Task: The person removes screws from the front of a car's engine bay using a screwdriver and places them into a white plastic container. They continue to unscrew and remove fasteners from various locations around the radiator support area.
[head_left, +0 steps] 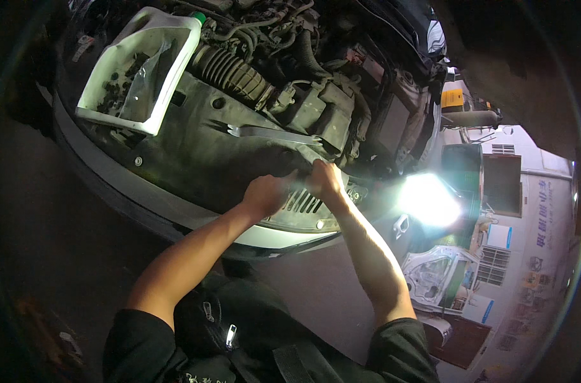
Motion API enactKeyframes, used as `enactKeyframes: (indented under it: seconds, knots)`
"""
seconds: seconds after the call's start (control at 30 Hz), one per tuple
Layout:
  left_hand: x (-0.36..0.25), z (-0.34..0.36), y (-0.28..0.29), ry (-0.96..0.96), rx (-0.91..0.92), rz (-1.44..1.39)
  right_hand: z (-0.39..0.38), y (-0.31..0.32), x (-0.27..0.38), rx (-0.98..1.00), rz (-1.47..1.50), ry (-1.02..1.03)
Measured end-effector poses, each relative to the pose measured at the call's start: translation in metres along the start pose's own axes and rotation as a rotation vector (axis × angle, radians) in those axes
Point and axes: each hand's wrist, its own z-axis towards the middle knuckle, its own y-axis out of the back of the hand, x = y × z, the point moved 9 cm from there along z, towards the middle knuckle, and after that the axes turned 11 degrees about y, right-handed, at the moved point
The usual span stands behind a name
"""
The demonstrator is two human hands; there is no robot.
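My left hand [265, 195] is curled closed, low over the black plastic cover [201, 150] at the front of an open engine bay. Close beside it, my right hand [324, 179] is also closed near the cover's right end. The slotted vent [303, 202] shows between and below both hands. What the fingers hold, if anything, is hidden behind the knuckles. A flat metal trim tool [271, 134] with a forked end lies on the cover just beyond my hands, touched by neither.
A cut-open white plastic jug [151, 126] with small dark pieces inside rests on the cover's left. Behind lie a ribbed air hose [233, 73] and engine parts. A bright lamp [430, 200] glares at right, near a loose car door frame [431, 276]. The bumper edge [143, 207] curves before me.
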Motion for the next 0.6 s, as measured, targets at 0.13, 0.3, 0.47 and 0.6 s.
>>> enactKeyframes:
  seconds: [0.13, 0.3, 0.47, 0.6]
  knots:
    - [0.004, -0.002, -0.004, 0.029, 0.067, 0.01, -0.019, -0.001, 0.004, -0.135, 0.037, -0.042]
    - [0.004, -0.003, -0.011, -0.065, 0.016, 0.042, 0.0, -0.008, 0.001, -0.075, -0.013, 0.073]
    - [0.004, 0.003, -0.011, 0.011, 0.103, 0.112, -0.007, -0.004, -0.002, -0.113, 0.046, 0.12]
    - [-0.007, 0.006, 0.004, -0.006, 0.085, 0.056, -0.044, 0.043, -0.025, -0.314, 0.13, 0.095]
